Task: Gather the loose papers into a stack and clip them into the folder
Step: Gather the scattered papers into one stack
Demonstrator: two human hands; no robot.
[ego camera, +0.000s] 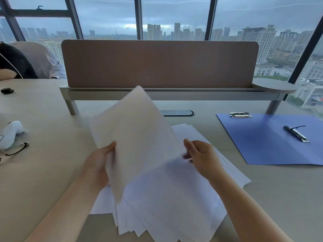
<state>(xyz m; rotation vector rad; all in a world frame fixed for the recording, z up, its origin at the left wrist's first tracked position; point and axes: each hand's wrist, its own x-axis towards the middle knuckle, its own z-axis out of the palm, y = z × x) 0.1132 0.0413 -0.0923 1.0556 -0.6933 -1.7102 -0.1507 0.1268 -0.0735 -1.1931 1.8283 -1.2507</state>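
**Sheets lifted, folder waiting to the right**

A few sheets [134, 137] were held tilted above the desk [43, 172], pinched at the lower left edge by the left hand [97, 165], thumb in front and fingers behind. The right hand [201, 156] was seen at the sheets' right edge with its fingers loosely curled; whether that edge was actually nipped could not be told, as it was blurred. The long axis of the sheets ran from near-right up to far-left. Under them the remaining papers [166, 206] were fanned untidily on the desk, touching one another. The blue folder [271, 142] was laid open well to the right, nearer the right hand, its clip [296, 133] not yet used. Gathering was judged unfinished; the stack would have to be carried rightward.
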